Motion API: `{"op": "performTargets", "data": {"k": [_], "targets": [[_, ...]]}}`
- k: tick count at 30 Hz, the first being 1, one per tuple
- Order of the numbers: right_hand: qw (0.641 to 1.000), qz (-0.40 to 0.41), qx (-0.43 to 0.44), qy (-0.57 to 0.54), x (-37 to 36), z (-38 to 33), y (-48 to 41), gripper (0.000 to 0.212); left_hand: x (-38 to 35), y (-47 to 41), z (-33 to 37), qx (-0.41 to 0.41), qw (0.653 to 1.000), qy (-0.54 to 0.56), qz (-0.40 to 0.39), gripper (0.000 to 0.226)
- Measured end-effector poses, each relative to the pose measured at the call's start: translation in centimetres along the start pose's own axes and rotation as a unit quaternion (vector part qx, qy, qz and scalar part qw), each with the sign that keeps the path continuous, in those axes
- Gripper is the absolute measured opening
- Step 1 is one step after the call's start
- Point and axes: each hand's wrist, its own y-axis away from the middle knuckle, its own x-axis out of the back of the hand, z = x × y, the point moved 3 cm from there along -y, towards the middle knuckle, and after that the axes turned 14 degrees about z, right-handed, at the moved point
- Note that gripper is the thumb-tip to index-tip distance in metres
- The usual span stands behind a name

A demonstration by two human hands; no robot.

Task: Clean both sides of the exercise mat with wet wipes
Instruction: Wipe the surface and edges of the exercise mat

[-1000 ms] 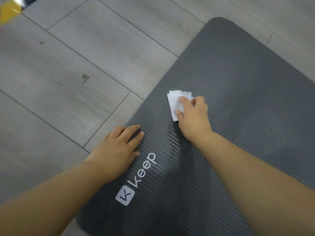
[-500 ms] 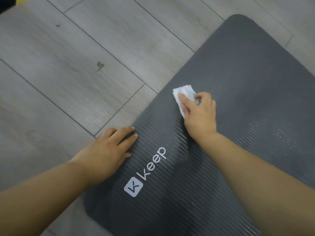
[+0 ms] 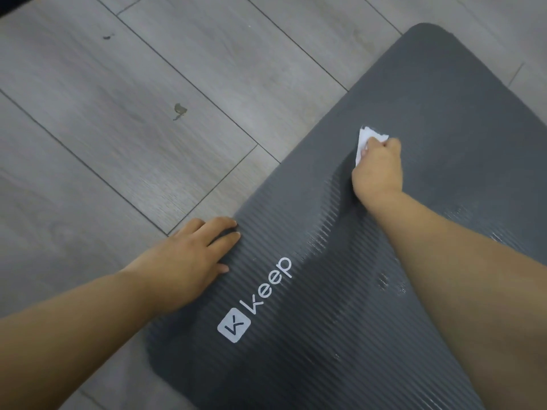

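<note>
Exercise mat (image 3: 458, 108) flat on floor (image 3: 148, 113), running 6 to 1 o'clock. Soft ribbed foam, I judge: ripple bulges beside my wrist. Right hand (image 3: 377, 170) at 2 o'clock, fingers curled, pinching folded wet wipe (image 3: 367, 137) onto mat. Left hand (image 3: 189, 255) at 8 o'clock, fingers straight, pressing mat edge. For flip: likely light and floppy, so grab corner.

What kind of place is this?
Probably a room at home or a small gym, indoors: a grey wood-look plank floor, a dark exercise mat laid directly on it, and the right hand holding a wet wipe on the mat. Nothing in view settles which.
</note>
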Motion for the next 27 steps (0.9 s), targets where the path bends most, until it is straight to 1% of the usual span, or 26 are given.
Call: {"op": "performTargets", "data": {"k": [1, 3, 5, 7, 8, 10, 12, 14, 15, 17, 18, 20, 22, 23, 24, 25, 26, 27], "targets": [[1.000, -0.007, 0.000, 0.002, -0.2, -0.6, -0.2, 0.032, 0.1, 0.1, -0.1, -0.001, 1.000, 0.000, -0.002, 0.048], [0.999, -0.030, 0.029, -0.027, -0.4, -2.9, 0.6, 0.037, 0.5, 0.4, -0.5, 0.003, 1.000, -0.003, -0.007, 0.046], [0.990, -0.057, 0.108, -0.067, -0.7, -5.7, 3.0, 0.041, 1.1, 0.9, -1.0, 0.008, 1.000, -0.005, -0.009, 0.042], [0.971, -0.063, 0.200, -0.116, -0.9, -7.9, 6.3, 0.048, 1.7, 1.4, -1.6, 0.025, 0.999, -0.015, -0.017, 0.031], [0.961, -0.070, 0.226, -0.142, -1.2, -8.6, 7.9, 0.051, 2.0, 1.6, -2.0, 0.041, 0.999, -0.025, -0.023, 0.031], [0.950, -0.078, 0.259, -0.155, -1.5, -9.1, 11.6, 0.054, 2.6, 2.0, -2.9, 0.066, 0.996, -0.050, -0.031, 0.033], [0.949, -0.073, 0.265, -0.154, -1.0, -9.0, 15.1, 0.045, 3.1, 2.6, -4.0, 0.076, 0.994, -0.078, -0.032, 0.027], [0.944, -0.069, 0.274, -0.169, -0.5, -8.7, 18.6, 0.036, 3.4, 3.3, -4.8, 0.083, 0.991, -0.094, -0.056, 0.034], [0.934, -0.068, 0.300, -0.180, -0.5, -8.7, 20.3, 0.038, 3.5, 3.4, -5.0, 0.087, 0.989, -0.098, -0.064, 0.038], [0.894, -0.093, 0.377, -0.222, -0.8, -8.9, 23.8, 0.045, 3.7, 3.7, -4.7, 0.115, 0.985, -0.092, -0.087, 0.047], [0.872, -0.116, 0.412, -0.238, -0.5, -9.0, 25.3, 0.045, 3.6, 3.8, -4.4, 0.130, 0.982, -0.084, -0.104, 0.052], [0.838, -0.173, 0.464, -0.229, -0.3, -9.1, 28.0, 0.046, 3.6, 3.8, -3.8, 0.146, 0.975, -0.093, -0.141, 0.056], [0.807, -0.250, 0.488, -0.217, 0.3, -9.3, 29.2, 0.046, 3.6, 3.8, -3.3, 0.148, 0.972, -0.097, -0.156, 0.056], [0.793, -0.272, 0.499, -0.220, 0.8, -9.2, 29.1, 0.045, 3.6, 3.8, -3.2, 0.151, 0.971, -0.100, -0.158, 0.055], [0.790, -0.277, 0.500, -0.223, 1.2, -9.1, 28.6, 0.041, 3.6, 3.8, -3.1, 0.154, 0.970, -0.102, -0.161, 0.054], [0.797, -0.272, 0.489, -0.228, 1.8, -8.9, 27.7, 0.031, 3.8, 3.7, -3.1, 0.158, 0.969, -0.103, -0.160, 0.053], [0.813, -0.260, 0.462, -0.242, 2.2, -8.6, 26.1, 0.020, 3.8, 3.5, -3.0, 0.160, 0.969, -0.102, -0.158, 0.051], [0.834, -0.260, 0.417, -0.251, 2.5, -8.0, 24.2, 0.019, 3.8, 3.3, -2.8, 0.162, 0.970, -0.099, -0.154, 0.048]]}}
